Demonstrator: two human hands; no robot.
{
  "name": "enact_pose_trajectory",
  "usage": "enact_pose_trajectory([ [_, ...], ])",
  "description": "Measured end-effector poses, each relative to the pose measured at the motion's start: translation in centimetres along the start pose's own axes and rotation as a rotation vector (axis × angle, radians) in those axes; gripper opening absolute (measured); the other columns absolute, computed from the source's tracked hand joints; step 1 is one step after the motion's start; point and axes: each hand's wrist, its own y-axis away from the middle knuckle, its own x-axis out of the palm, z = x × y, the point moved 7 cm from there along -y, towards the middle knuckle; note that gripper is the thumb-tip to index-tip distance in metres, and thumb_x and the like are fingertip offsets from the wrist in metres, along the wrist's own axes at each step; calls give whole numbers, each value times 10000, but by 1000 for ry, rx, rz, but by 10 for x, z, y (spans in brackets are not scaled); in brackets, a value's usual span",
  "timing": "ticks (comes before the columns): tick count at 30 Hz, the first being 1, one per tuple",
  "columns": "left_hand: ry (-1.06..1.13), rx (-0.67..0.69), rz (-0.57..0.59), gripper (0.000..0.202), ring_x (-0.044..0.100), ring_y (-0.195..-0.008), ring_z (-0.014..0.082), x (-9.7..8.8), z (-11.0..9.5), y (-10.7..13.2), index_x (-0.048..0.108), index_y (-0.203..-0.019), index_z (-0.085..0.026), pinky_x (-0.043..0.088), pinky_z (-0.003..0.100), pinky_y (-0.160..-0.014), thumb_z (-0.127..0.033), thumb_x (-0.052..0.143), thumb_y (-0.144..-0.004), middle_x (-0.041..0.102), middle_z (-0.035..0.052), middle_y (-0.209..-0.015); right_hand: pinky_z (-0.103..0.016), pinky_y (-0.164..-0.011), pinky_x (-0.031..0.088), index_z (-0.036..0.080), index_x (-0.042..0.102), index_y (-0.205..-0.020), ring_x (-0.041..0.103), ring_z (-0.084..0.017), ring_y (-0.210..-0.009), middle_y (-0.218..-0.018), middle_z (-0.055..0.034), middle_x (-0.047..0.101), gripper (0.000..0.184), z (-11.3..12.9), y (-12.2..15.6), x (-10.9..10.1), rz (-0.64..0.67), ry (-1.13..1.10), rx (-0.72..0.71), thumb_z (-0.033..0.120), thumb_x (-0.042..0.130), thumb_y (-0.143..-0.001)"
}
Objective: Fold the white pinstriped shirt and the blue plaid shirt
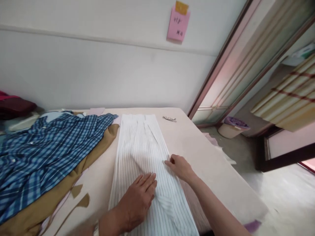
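A white garment with thin dark stripes (140, 144) lies folded into a long narrow strip down the middle of the table. My left hand (137, 200) rests flat on it with fingers stretched out and held together, pressing the cloth. My right hand (179, 167) sits at the strip's right edge, fingers curled and pinching the fabric there.
A blue plaid shirt (41, 154) lies over tan cloth (36, 209) on the left of the beige table (201, 154). A small metal clip (169, 118) lies near the far edge. A pink note (177, 24) hangs on the wall. A basket (231, 127) stands on the floor at right.
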Motion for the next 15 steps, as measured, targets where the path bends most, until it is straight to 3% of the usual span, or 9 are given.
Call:
enact_pose_trajectory([
  [3,-20,5,-30,498,356,-1496,273,-10,37,-29,425,-1521,-183,358,495,-1211,-240,436,-1026,387,117,-1611,-253,-668,416,185,645,-859,673,-169,-765,-840,-60,732,193,34,-67,-12,-76,-158,-74,359,600,-929],
  [6,-34,-53,-52,478,349,-1499,283,-10,78,-57,450,-1497,-177,348,511,-1212,-248,439,-1024,393,123,-1607,-242,-686,425,161,672,-961,683,-174,-781,-762,-53,727,163,65,-154,-29,-139,-202,-35,300,599,-919],
  [9,-34,-134,-56,477,316,-1514,291,-1,114,-75,450,-1496,-181,328,517,-1220,-281,436,-1030,367,124,-1622,-248,-680,444,128,698,-932,699,-209,-797,-694,-78,712,184,83,-230,-29,-138,-233,35,293,667,-857],
  [12,-24,-193,-29,520,285,-1524,316,12,136,-80,433,-1516,-166,292,533,-1235,-337,456,-1025,339,141,-1632,-253,-671,459,126,708,-855,709,-241,-845,-752,-112,729,186,87,-276,-15,-133,-269,85,272,763,-754],
  [15,19,-184,-33,534,282,-1525,318,18,146,-79,439,-1516,-173,261,539,-1247,-360,472,-1017,341,136,-1633,-244,-684,469,140,698,-819,708,-246,-913,-855,-115,747,170,82,-293,-5,-153,-319,94,198,792,-690],
])
